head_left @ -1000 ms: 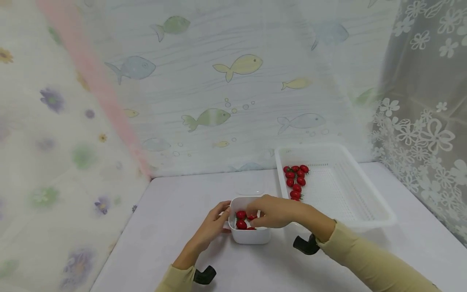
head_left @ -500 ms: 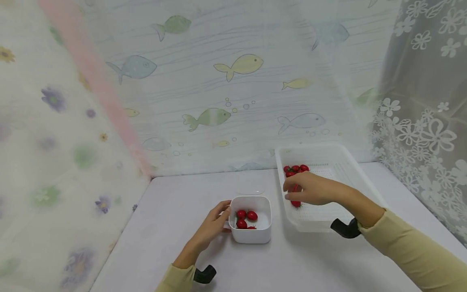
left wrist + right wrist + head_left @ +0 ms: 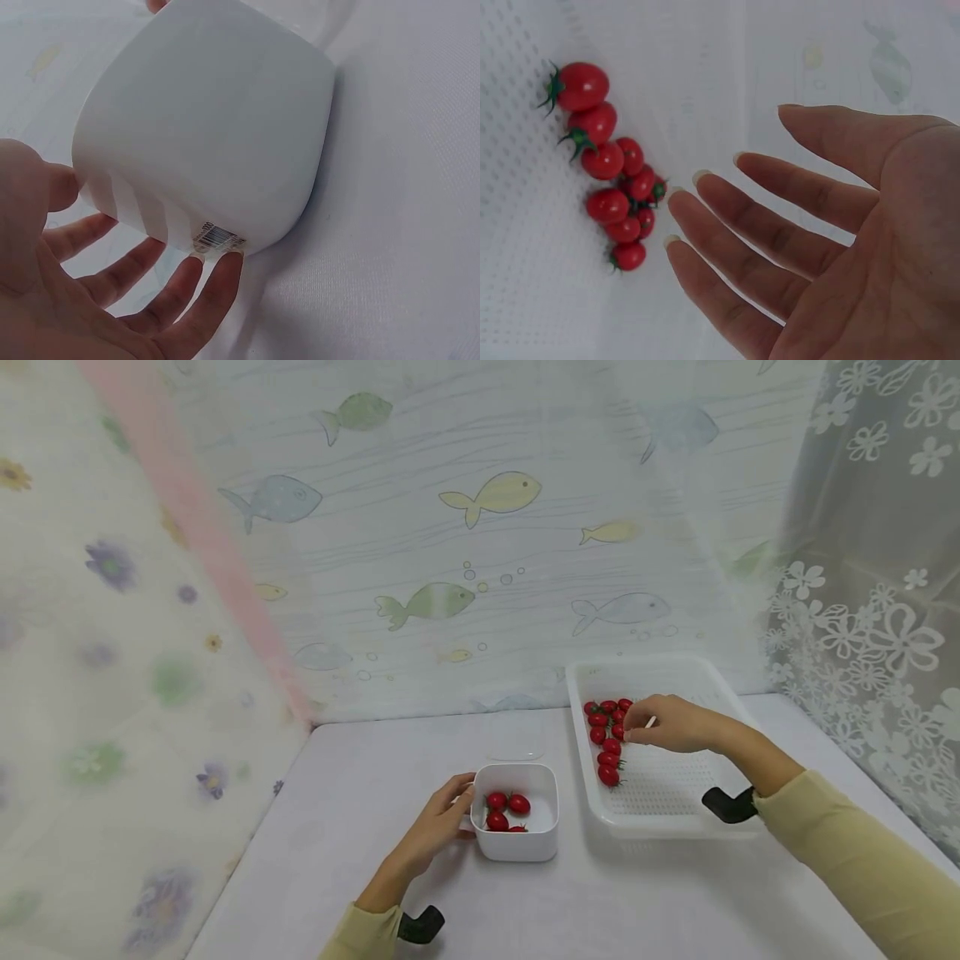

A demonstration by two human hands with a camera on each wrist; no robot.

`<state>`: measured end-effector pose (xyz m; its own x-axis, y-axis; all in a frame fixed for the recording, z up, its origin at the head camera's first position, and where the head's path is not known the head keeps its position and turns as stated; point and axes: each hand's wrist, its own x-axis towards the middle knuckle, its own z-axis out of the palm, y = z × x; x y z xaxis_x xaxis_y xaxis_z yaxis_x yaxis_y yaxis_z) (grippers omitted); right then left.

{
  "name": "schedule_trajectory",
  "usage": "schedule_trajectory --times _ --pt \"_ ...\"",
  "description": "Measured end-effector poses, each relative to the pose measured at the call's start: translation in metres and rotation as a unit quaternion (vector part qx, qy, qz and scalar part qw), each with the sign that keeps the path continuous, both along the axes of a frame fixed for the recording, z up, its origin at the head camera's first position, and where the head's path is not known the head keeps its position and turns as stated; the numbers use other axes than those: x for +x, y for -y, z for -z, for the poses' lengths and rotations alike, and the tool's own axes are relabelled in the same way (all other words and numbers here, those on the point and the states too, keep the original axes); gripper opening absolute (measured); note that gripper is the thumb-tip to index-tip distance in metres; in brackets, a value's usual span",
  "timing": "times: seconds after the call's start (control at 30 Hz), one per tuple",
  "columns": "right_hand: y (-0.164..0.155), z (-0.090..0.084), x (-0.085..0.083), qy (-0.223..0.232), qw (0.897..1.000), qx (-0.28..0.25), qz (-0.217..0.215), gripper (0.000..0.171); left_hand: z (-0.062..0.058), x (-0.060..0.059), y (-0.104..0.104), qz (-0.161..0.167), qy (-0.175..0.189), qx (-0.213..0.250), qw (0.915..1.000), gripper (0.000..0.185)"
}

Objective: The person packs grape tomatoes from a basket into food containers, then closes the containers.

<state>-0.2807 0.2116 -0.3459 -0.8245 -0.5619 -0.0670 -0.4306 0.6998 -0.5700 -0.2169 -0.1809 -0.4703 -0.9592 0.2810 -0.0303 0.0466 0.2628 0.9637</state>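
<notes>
A small white square container (image 3: 517, 847) stands on the table with several red cherry tomatoes (image 3: 519, 804) inside. My left hand (image 3: 429, 828) rests against its left side; in the left wrist view, the fingertips (image 3: 225, 262) touch the white wall by a barcode label. Over the white perforated basket (image 3: 675, 825) is my right hand (image 3: 678, 722), close beside a cluster of cherry tomatoes (image 3: 609, 775) at the basket's left side. Its palm and loosely spread fingers (image 3: 735, 217) show in the right wrist view, holding nothing. Some tomatoes in that view have green stems.
Just behind the container lies a clear, rounded thing (image 3: 515, 756), seen mostly by its edge. A white cloth covers the table (image 3: 360, 777). A fish-print curtain (image 3: 420, 677) hangs along the back, with flowered sheets at both sides.
My right hand has left the white container and moved right over the basket, then slightly farther right beside the tomatoes. The left hand stays at the container.
</notes>
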Motion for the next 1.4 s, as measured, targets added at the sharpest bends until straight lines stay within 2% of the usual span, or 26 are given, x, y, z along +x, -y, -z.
schedule_trajectory --times 0.43,0.83,1.0,1.13,1.27,1.4 --pt "-0.023 0.007 -0.039 0.052 0.998 0.004 0.042 0.037 -0.002 0.001 0.000 0.007 -0.006 -0.003 1.0000 0.045" --pt "-0.033 0.019 -0.067 0.085 0.990 -0.058 0.094 0.051 -0.005 0.001 -0.004 0.006 0.002 -0.010 0.9999 0.046" --pt "-0.036 0.030 -0.071 0.089 0.983 -0.093 0.133 0.052 -0.005 0.001 -0.005 0.002 0.004 -0.010 0.9999 0.047" --pt "-0.038 0.041 -0.073 0.096 0.971 -0.130 0.177 0.052 -0.005 0.002 -0.004 -0.003 0.006 -0.006 1.0000 0.047" --pt "-0.038 0.049 -0.075 0.133 0.960 -0.144 0.202 0.055 -0.007 0.004 -0.004 -0.004 0.007 0.001 1.0000 0.047" --pt "-0.038 0.058 -0.077 0.173 0.951 -0.153 0.206 0.055 -0.008 0.006 -0.004 -0.006 0.006 0.004 1.0000 0.048"
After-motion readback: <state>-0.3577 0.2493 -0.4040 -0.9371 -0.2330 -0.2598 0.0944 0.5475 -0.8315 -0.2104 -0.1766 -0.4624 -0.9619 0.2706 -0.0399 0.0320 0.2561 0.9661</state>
